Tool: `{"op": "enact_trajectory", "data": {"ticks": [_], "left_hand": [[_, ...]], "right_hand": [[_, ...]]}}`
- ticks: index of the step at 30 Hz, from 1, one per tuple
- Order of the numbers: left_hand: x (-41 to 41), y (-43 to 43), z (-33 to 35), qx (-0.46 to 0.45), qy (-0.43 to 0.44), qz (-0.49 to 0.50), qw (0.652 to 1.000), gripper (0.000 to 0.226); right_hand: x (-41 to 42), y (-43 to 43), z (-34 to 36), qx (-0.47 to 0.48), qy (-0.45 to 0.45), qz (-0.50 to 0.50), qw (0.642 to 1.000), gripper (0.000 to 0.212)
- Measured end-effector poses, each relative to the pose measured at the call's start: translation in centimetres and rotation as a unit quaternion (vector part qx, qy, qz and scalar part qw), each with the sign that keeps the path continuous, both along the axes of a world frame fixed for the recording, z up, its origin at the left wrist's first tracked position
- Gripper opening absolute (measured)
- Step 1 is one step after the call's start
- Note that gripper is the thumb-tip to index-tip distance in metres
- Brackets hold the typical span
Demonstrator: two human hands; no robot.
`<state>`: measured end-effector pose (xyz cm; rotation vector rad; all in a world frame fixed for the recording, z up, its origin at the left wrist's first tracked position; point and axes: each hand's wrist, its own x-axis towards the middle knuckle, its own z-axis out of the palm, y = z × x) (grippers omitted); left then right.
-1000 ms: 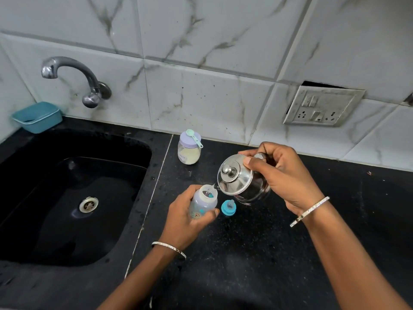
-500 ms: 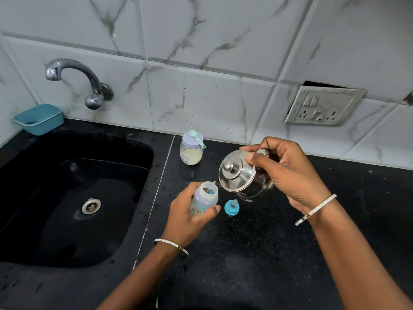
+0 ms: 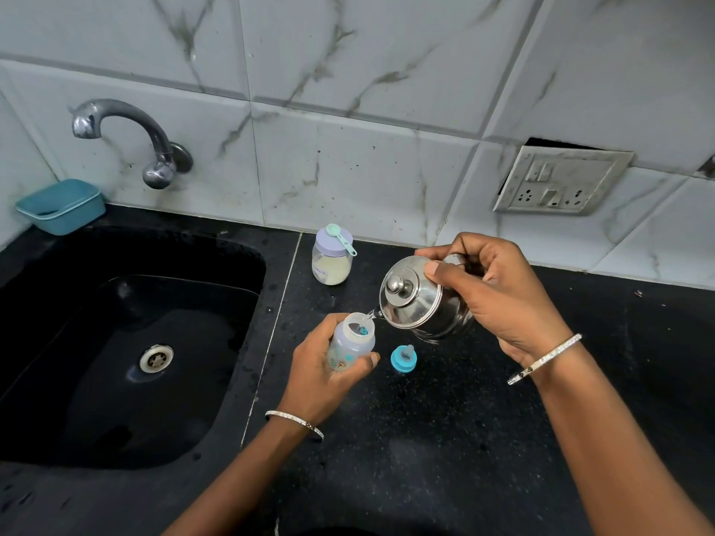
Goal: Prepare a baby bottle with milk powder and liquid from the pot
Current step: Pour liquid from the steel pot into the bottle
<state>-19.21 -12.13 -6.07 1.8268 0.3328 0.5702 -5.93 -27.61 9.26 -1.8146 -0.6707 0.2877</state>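
- My left grip [image 3: 323,375] wraps the baby bottle [image 3: 351,344] above the black speckled tabletop [image 3: 445,439].
- My right grip [image 3: 499,299] clasps the tilted steel pot [image 3: 419,301], spout at the bottle's mouth.
- Black sink [image 3: 116,361] left; marble-tiled wall [image 3: 348,168] behind.

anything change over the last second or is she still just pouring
Almost nothing changed. The right hand keeps the steel pot tipped, spout at the mouth of the baby bottle, which the left hand still holds; only the camera shifted slightly. The blue nipple cap on the counter and the milk powder jar with its scoop stayed put.
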Motion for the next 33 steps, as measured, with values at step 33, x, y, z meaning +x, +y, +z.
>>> {"op": "enact_trajectory", "data": {"ticks": [33], "left_hand": [[-0.9,1.2,0.3,0.01,-0.003,-0.016,1.0,0.049]], "right_hand": [[-1.9,1.3,0.5,-0.046,-0.04,-0.024,0.998,0.018]]}}
